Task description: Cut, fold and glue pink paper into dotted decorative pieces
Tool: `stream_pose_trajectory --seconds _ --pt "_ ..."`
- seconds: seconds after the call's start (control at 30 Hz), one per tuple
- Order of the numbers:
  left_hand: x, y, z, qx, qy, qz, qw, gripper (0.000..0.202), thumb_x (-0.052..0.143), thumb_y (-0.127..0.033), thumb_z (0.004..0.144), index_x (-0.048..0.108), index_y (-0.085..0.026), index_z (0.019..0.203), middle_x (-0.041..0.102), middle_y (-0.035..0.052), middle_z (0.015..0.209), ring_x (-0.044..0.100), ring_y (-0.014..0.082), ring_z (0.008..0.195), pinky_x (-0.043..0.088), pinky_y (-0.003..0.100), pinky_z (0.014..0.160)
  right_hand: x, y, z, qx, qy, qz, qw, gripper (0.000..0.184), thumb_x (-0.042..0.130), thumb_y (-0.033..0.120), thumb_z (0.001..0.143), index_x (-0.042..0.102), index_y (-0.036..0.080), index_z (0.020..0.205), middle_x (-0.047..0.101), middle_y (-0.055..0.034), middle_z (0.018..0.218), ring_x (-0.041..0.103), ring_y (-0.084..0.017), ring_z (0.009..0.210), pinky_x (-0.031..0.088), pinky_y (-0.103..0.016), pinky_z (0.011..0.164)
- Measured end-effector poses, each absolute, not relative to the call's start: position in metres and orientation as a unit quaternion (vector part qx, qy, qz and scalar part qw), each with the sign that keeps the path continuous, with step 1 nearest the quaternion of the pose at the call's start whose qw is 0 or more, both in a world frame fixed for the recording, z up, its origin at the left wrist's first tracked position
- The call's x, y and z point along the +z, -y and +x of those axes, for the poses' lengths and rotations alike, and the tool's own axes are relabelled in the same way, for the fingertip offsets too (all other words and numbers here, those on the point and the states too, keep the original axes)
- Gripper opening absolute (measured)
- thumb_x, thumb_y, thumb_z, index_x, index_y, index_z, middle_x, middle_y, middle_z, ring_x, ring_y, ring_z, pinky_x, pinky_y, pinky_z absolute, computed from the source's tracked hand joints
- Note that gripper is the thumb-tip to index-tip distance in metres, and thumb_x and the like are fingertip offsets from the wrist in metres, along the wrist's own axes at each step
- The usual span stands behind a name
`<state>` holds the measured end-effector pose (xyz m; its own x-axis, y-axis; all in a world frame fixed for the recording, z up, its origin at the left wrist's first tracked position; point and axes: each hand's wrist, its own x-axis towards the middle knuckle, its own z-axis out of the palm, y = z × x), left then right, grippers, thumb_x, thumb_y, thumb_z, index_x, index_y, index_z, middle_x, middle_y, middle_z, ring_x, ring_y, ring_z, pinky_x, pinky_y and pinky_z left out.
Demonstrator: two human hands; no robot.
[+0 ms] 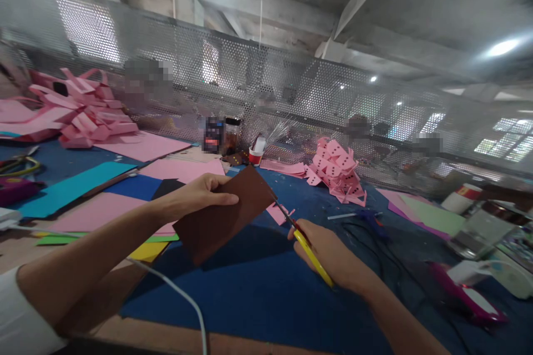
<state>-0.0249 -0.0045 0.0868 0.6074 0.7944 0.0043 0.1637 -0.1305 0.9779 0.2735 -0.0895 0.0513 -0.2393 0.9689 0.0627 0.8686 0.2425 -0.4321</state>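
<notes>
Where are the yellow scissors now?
The yellow scissors are right of centre in the head view, in the right hand, blades at the brown sheet the left hand holds.

Not spotting anything readable here, tbh. Squinting at the red-and-white cup (pixel 257 154), the dark jar (pixel 232 134) beside it and the white tub (pixel 461 197) off right, just getting blur, no letters or numbers.

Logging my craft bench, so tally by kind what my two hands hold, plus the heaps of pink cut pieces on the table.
brown sheet, in the left hand: 1
yellow-handled scissors, in the right hand: 1
heaps of pink cut pieces: 2
Total: 4
</notes>
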Motion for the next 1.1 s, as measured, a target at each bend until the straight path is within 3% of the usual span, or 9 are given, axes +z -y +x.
stream_pose_trajectory --seconds 0.33,1.1 --pt "0.084 0.001 -0.026 0.275 -0.346 0.707 0.553 0.028 0.073 -0.041 0.079 0.071 -0.020 0.097 0.076 0.0045 0.089 0.070 0.0174 0.069 0.050 0.021 0.056 0.048 0.086 0.274 0.133 0.780 -0.587 0.173 0.009 0.051 0.028 0.088 0.056 0.020 0.087 0.065 -0.0018 0.082 0.053 -0.013 0.065 0.025 -0.024 0.057" --pt "0.075 -0.006 -0.027 0.282 -0.343 0.708 0.549 0.027 0.073 -0.040 0.079 0.071 -0.020 0.096 0.076 0.0031 0.085 0.070 0.0152 0.067 0.050 0.018 0.055 0.049 0.083 0.272 0.109 0.778 -0.600 0.149 0.013 0.054 0.030 0.088 0.055 0.019 0.081 0.065 -0.0022 0.076 0.052 -0.012 0.060 0.023 -0.024 0.055"
